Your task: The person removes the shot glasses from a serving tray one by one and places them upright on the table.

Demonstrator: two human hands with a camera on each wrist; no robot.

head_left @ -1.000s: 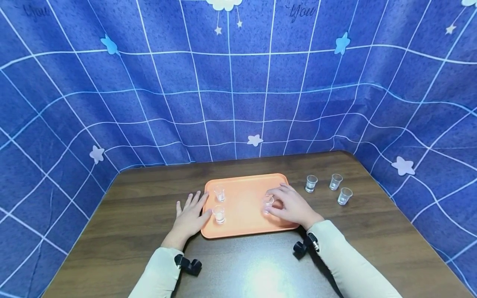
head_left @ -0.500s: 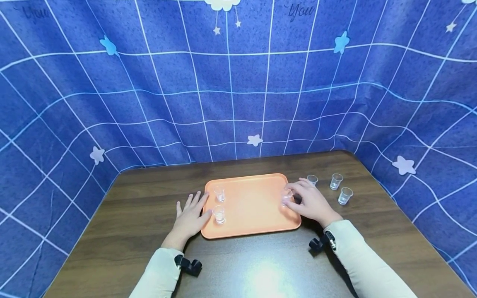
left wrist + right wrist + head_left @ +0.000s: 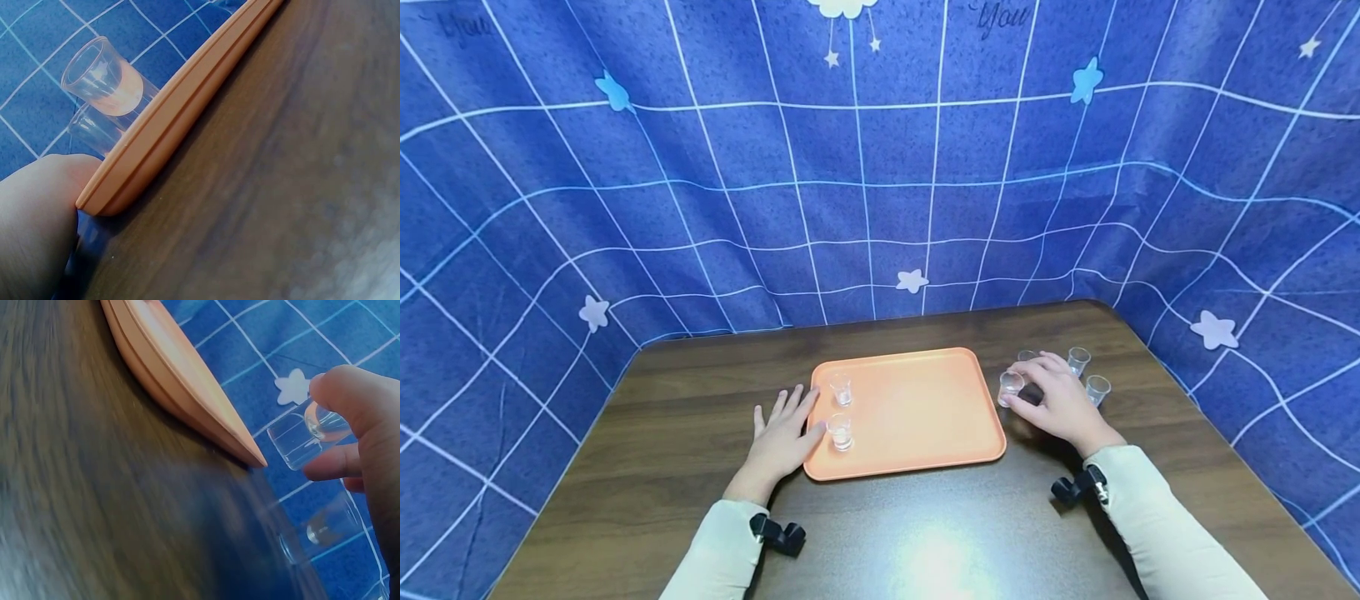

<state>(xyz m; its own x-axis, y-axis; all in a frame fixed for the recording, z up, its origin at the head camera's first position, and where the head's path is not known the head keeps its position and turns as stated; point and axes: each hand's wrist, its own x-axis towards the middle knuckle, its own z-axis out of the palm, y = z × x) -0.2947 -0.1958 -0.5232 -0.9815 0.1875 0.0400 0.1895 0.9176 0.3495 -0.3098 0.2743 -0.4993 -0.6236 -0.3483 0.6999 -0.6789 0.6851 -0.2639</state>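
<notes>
Between thumb and fingers my right hand (image 3: 1058, 404) pinches a clear shot glass (image 3: 1010, 388), just right of the orange tray (image 3: 917, 408). The right wrist view shows this shot glass (image 3: 289, 442) raised above the tabletop, its walls see-through. My left hand (image 3: 780, 439) rests with spread fingers along the tray's left edge, thumb beside the nearer of two shot glasses (image 3: 841, 434) standing on the tray; the other shot glass (image 3: 841, 390) is behind it. In the left wrist view, the thumb side of the left hand (image 3: 40, 215) meets the tray's rim (image 3: 169, 106).
Right of the tray stand more shot glasses: one (image 3: 1026, 356) partly hidden behind the right hand, one at the back (image 3: 1078, 361), and one (image 3: 1098, 388) beside the knuckles. A blue curtain (image 3: 880, 208) hangs behind the wooden table (image 3: 715, 358).
My right hand has carried the shot glass rightward from over the tray, past its right edge, toward the other shot glasses. The left hand has stayed at the tray's left edge.
</notes>
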